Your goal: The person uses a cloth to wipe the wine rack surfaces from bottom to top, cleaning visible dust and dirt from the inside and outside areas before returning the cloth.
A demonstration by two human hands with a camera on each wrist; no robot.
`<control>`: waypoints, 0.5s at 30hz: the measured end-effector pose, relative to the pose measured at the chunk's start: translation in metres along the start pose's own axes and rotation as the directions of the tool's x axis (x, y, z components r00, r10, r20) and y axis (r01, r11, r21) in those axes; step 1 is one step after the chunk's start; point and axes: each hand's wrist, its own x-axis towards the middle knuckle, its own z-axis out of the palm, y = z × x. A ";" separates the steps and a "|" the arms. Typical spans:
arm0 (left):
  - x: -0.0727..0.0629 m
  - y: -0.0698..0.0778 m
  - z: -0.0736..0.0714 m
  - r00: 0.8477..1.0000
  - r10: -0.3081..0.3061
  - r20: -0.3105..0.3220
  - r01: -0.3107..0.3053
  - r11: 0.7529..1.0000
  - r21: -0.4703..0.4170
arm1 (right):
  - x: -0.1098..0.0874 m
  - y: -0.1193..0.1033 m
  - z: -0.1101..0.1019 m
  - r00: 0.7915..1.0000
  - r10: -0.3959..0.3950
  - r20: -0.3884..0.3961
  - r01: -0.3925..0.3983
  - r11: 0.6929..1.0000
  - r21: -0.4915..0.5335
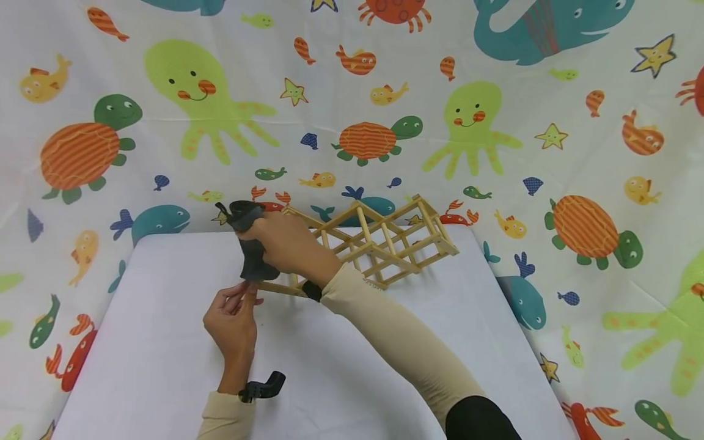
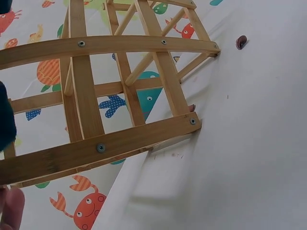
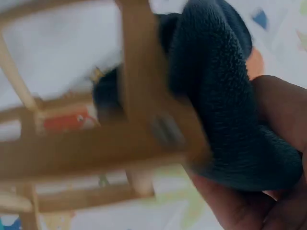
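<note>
My right hand [image 1: 287, 241] grips a dark fuzzy cloth [image 1: 254, 256]; my left hand [image 1: 233, 315] pinches a tan, barred wooden rack [image 2: 53, 160] near the tabletop's [image 1: 143, 348] far edge.

We count: hands, two (one left hand [image 1: 233, 321], one right hand [image 1: 288, 241]); dark cloth [image 1: 254, 255], one; wooden rack [image 1: 374, 249], one; white-covered table [image 1: 341, 373], one; beige sleeves [image 1: 407, 336], two; printed backdrop [image 1: 324, 116], one; whole turtles [image 1: 82, 153] on it, head view, three.
</note>
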 end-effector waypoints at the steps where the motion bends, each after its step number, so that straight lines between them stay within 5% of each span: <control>1: 0.000 0.000 0.000 1.000 0.001 0.006 -0.001 1.000 0.006 | -0.001 0.004 -0.007 1.000 0.002 -0.029 -0.002 1.000 0.005; 6: 0.001 0.004 -0.002 0.999 0.009 0.031 -0.012 0.995 0.094 | 0.006 0.025 -0.030 0.963 0.077 -0.257 -0.045 0.991 0.129; 8: 0.001 0.006 -0.002 0.999 0.008 0.034 -0.013 0.990 0.140 | 0.014 0.032 -0.033 0.951 0.107 -0.291 -0.047 0.978 0.203; 15: 0.003 0.008 -0.004 0.999 -0.003 0.041 -0.006 0.978 0.210 | 0.046 0.041 -0.025 0.995 0.090 -0.037 -0.073 0.941 0.330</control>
